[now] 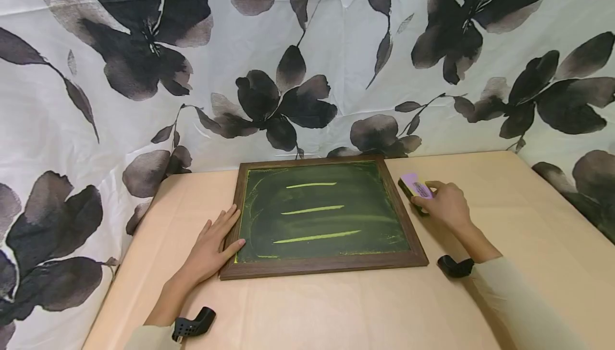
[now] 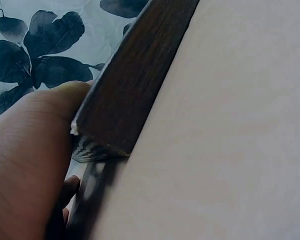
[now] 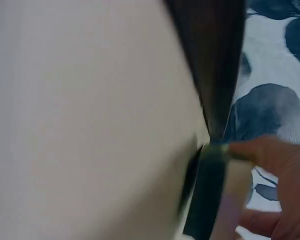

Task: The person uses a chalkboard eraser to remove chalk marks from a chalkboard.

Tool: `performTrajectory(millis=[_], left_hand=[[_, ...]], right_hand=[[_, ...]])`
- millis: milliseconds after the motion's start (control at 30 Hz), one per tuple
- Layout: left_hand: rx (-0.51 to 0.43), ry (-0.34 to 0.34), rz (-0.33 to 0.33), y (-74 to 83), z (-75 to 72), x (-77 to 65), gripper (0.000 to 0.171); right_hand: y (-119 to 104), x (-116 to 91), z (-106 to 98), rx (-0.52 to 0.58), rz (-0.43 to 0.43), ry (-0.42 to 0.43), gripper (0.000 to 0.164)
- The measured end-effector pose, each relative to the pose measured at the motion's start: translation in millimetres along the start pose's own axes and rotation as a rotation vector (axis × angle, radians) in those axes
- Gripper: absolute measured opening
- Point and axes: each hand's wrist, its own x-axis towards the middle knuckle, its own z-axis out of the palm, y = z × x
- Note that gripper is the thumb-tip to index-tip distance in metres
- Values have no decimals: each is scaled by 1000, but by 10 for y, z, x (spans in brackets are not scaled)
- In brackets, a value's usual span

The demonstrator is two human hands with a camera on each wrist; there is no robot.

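Note:
A green chalkboard (image 1: 317, 254) in a dark brown wooden frame (image 1: 326, 266) lies on the table, with three yellow chalk lines across it. My left hand (image 1: 211, 246) rests on the frame's left side, fingers extended and thumb over the edge; the left wrist view shows the frame's side (image 2: 125, 80) beside the hand. To the right of the board, my right hand (image 1: 447, 204) pinches a chalkboard eraser (image 1: 416, 185) with a purple top and a dark underside. In the right wrist view the eraser (image 3: 207, 192) is between thumb and fingers, close to the table surface.
The table (image 1: 336, 312) has a pale beige top. Behind it and along both sides hangs a white cloth (image 1: 346, 62) with dark flower prints. Black wrist devices (image 1: 454, 267) sit on both wrists. Yellow chalk smears mark the board's edges.

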Motion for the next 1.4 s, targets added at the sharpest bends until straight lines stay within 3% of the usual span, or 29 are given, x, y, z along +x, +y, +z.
performTrajectory(millis=[233, 400, 567, 767, 1200, 1400], left_hand=[[22, -1, -16, 4, -48, -27, 72], [24, 3, -15, -3, -77, -28, 72], [36, 8, -13, -20, -74, -32, 71], [40, 17, -9, -18, -59, -27, 71], [58, 35, -26, -1, 29, -15, 70], [60, 34, -20, -5, 38, 12, 70]], right_hand=[[-309, 121, -17, 86, -52, -3, 63], [-586, 223, 106, 128, -95, -64, 65], [-761, 323, 271, 126, -85, -115, 65], [-827, 415, 394, 115, -50, -133, 65], [-853, 507, 453, 136, -66, -182, 69], [-990, 517, 501, 117, -76, -184, 66]])
